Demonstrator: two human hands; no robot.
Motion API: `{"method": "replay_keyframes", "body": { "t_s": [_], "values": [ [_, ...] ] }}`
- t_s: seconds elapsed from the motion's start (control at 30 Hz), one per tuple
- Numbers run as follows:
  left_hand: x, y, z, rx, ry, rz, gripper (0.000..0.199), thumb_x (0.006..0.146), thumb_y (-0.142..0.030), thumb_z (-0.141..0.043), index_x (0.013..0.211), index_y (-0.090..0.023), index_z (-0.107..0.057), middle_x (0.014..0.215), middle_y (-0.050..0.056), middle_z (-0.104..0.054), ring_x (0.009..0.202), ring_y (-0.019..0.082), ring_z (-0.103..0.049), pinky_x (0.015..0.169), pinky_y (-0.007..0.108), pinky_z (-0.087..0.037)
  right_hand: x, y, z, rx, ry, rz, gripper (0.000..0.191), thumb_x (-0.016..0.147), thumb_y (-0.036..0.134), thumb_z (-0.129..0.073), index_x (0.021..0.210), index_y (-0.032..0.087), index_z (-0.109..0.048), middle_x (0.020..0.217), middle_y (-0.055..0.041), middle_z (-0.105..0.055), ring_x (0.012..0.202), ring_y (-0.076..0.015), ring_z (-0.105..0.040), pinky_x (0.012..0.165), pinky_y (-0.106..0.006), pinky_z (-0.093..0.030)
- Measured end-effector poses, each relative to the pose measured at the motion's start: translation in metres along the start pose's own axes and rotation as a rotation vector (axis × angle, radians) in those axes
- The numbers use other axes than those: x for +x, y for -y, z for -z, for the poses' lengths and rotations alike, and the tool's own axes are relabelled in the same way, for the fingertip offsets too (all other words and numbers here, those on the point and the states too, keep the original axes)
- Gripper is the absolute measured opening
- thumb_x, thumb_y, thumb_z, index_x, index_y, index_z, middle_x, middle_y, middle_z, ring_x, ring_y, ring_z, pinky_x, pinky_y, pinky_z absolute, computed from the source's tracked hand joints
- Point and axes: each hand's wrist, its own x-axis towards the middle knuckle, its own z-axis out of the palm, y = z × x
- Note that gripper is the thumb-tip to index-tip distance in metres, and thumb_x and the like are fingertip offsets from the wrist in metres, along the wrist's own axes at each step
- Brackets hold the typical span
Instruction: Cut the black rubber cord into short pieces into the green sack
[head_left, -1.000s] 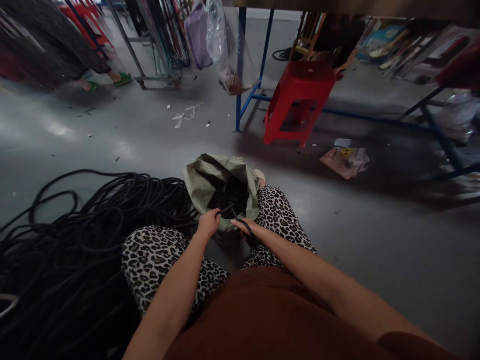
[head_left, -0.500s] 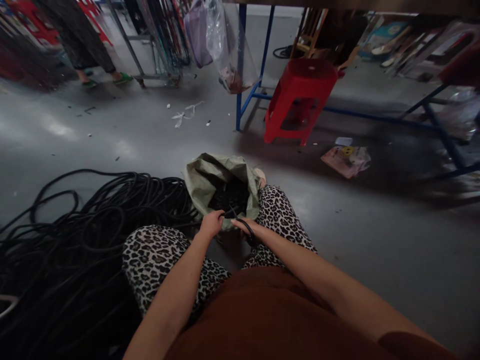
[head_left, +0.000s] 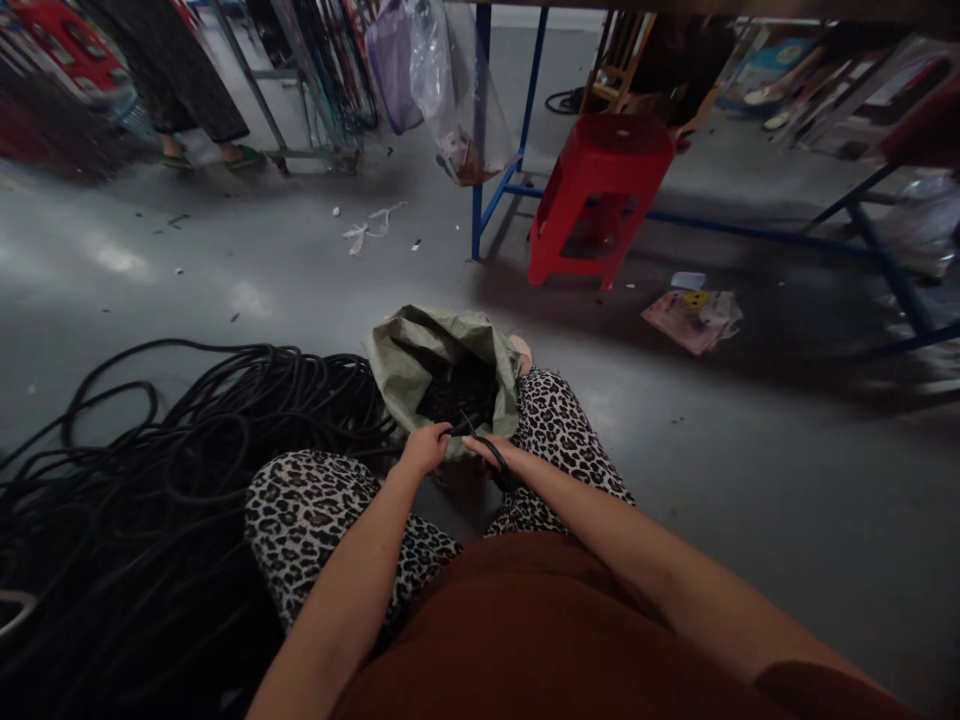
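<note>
My left hand (head_left: 426,447) is closed round a black cord (head_left: 360,451), whose end pokes out past the fingers over the near rim of a sack. In my right hand (head_left: 491,452) is a pair of scissors (head_left: 499,460) with black handles, the blades pointing up and left beside the cord's end. Between my knees stands the open grey-green sack (head_left: 397,365), holding dark short pieces (head_left: 457,390) too dim to make out singly. A big heap of black cord (head_left: 202,440) lies in loops at the left.
Ahead, a red plastic stool (head_left: 607,190) stands by a blue-legged table (head_left: 480,225). A clear plastic bag (head_left: 476,130) hangs from the table. A flat packet (head_left: 696,320) and white scraps (head_left: 360,237) lie on the floor. Another person's legs (head_left: 187,90) show at upper left.
The cord end and scissor blades have shifted very slightly, and both hands stay at the sack's near rim. The other person's legs at upper left have moved a little to the right.
</note>
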Motion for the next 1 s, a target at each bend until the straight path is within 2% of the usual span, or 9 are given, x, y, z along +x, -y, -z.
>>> {"method": "replay_keyframes", "body": {
  "t_s": [0.23,0.4,0.67,0.87,1.0],
  "values": [
    [0.001,0.0004,-0.0011,-0.015,0.03,0.019,0.037,0.083,-0.027,-0.043,0.116,-0.02,-0.058,0.115,0.005,-0.062,0.106,0.018,-0.055,0.091,0.028,-0.041,-0.0028,0.0021,-0.0005,-0.003,-0.008,0.005,0.052,0.087,0.056,-0.039,0.1,0.011,-0.059,0.052,-0.0016,-0.054,0.038,-0.0116,-0.05,0.038,-0.019,-0.039],
    [0.0016,0.0006,-0.0019,-0.014,0.037,0.024,0.037,0.083,-0.027,-0.043,0.116,-0.019,-0.058,0.116,0.006,-0.062,0.106,0.019,-0.055,0.092,0.028,-0.041,-0.0026,0.0032,-0.0035,-0.018,-0.041,-0.031,0.043,0.089,0.049,-0.04,0.087,0.011,-0.058,0.043,0.0015,-0.047,0.033,-0.011,-0.046,0.036,-0.019,-0.039],
    [0.0013,0.0017,-0.0059,-0.038,0.043,0.023,0.037,0.083,-0.029,-0.043,0.115,-0.019,-0.057,0.116,0.007,-0.061,0.106,0.018,-0.055,0.091,0.028,-0.04,0.0021,-0.0015,-0.0035,-0.037,-0.098,0.025,0.036,0.088,0.044,-0.044,0.072,0.014,-0.056,0.04,0.003,-0.044,0.029,-0.0107,-0.044,0.033,-0.02,-0.039],
    [-0.0022,0.005,-0.0003,0.03,0.031,0.081,0.04,0.081,-0.027,-0.046,0.12,-0.02,-0.05,0.11,0.007,-0.064,0.103,0.019,-0.057,0.087,0.03,-0.042,0.0064,-0.0034,0.0,-0.059,-0.143,0.014,0.037,0.089,0.043,-0.041,0.073,0.014,-0.057,0.041,0.002,-0.045,0.03,-0.0138,-0.048,0.035,-0.023,-0.04],
    [-0.0042,0.0071,0.0028,0.079,0.035,0.108,0.037,0.08,-0.026,-0.047,0.116,-0.022,-0.052,0.11,0.005,-0.064,0.104,0.019,-0.056,0.086,0.031,-0.041,0.0071,-0.0035,0.001,-0.065,-0.147,-0.004,0.039,0.088,0.045,-0.041,0.075,0.013,-0.059,0.043,0.0008,-0.047,0.032,-0.0149,-0.05,0.037,-0.024,-0.041]
  ]
}}
